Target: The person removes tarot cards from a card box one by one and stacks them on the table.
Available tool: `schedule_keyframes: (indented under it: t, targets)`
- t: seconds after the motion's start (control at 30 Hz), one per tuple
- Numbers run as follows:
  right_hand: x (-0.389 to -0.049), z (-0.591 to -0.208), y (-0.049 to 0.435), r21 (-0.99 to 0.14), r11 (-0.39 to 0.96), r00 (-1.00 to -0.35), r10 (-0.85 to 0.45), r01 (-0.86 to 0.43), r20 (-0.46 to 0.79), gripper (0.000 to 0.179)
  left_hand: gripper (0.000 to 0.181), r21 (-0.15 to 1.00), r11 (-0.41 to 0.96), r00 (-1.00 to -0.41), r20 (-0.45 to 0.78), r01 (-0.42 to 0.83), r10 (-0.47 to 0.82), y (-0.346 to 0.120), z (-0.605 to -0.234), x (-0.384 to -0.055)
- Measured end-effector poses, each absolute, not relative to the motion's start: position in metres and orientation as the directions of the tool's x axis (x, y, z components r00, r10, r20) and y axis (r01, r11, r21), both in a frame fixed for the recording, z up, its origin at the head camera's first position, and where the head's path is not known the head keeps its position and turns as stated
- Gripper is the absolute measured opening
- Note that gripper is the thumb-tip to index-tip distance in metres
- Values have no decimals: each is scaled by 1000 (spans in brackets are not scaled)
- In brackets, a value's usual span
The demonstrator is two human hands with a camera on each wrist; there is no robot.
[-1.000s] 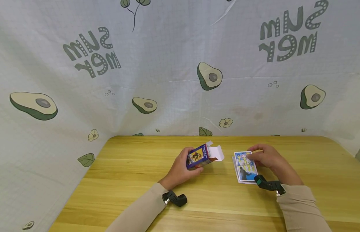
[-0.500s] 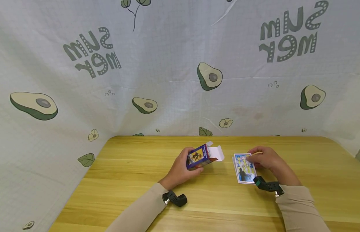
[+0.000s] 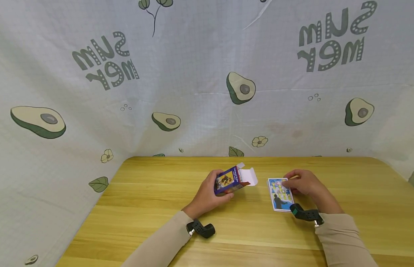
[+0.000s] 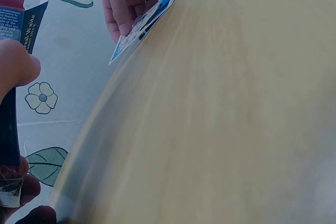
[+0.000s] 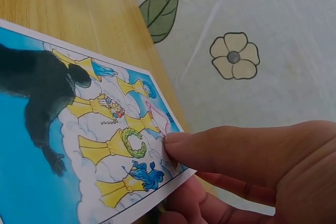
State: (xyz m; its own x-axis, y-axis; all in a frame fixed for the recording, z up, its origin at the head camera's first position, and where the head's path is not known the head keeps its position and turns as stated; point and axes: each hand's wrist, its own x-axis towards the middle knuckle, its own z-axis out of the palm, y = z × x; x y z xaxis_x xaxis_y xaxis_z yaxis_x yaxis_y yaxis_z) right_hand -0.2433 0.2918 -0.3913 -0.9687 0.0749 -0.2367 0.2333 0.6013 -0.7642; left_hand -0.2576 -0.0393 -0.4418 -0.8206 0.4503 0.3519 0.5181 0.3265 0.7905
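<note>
My left hand (image 3: pixel 208 194) grips a purple tarot card box (image 3: pixel 226 180), its white top flap standing open to the right. The left wrist view catches only the side of the box (image 4: pixel 9 124), with the thumb lying across it. My right hand (image 3: pixel 305 182) pinches a tarot card (image 3: pixel 281 194) at its far right edge, thumb on the picture face and fingers beneath. Yellow cups and a dark figure show on the card (image 5: pixel 105 145) in the right wrist view. White edges peek out under it in the head view; how many cards lie below is hidden.
Both hands work over a wooden table (image 3: pixel 153 207). A pale cloth (image 3: pixel 200 74) with printed avocados hangs behind the table's far edge and along its left side. Black wrist cameras (image 3: pixel 203 228) sit at both cuffs.
My right hand has come slightly nearer and to the left, bringing the top card into line with the white edge beneath it. The left hand and box have stayed still.
</note>
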Motion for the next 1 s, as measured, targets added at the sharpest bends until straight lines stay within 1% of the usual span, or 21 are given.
schedule_keyframes:
  t: [0.5, 1.0]
  targets:
    - [-243, -395, 289, -728, 651, -974, 88, 214, -208, 38, 70, 789, 323, -817, 352, 522, 457, -39, -444, -258]
    - [-243, -393, 289, -693, 690, -974, 79, 208, -214, 38, 70, 787, 335, -821, 347, 518, 454, -40, -441, -257]
